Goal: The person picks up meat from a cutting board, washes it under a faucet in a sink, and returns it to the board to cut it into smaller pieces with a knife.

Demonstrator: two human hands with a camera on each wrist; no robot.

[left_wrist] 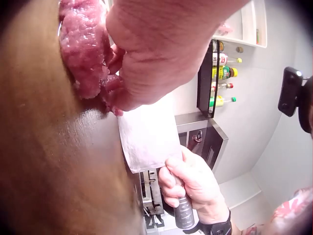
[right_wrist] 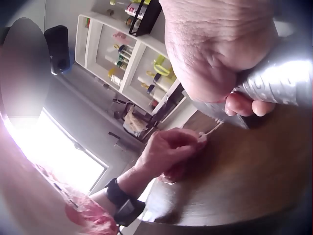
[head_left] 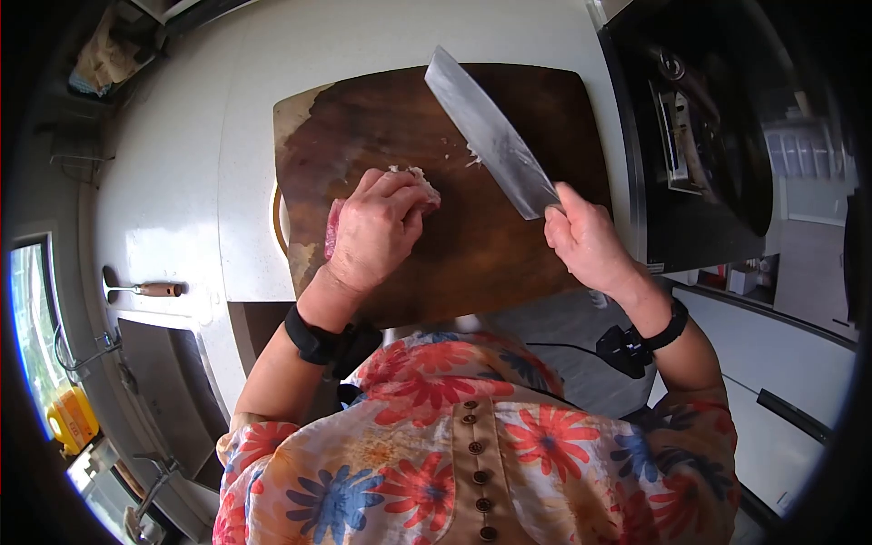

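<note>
My left hand [head_left: 374, 222] bends its fingers over a piece of raw red meat [head_left: 333, 229] and holds it on the dark wooden cutting board [head_left: 363, 118]. Pale fat shows past the fingertips; much of the meat is hidden beneath the palm. The left wrist view shows the meat's wet red side [left_wrist: 85, 49] close up. To the right, my right hand [head_left: 589, 243] grips the ridged metal handle [left_wrist: 184, 213] of a cleaver [head_left: 486, 132]. Its broad blade is over the board's right half, apart from the meat, pointing to the far edge. Small pale scraps [head_left: 473, 156] lie beside the blade.
The board rests on a white counter [head_left: 182, 182]. A stove with a dark wok [head_left: 736, 136] stands at the right. On the left are a ladle [head_left: 150, 289], a sink [head_left: 168, 363] and a yellow jug [head_left: 73, 420]. Bottles [left_wrist: 222, 73] line a wall rack.
</note>
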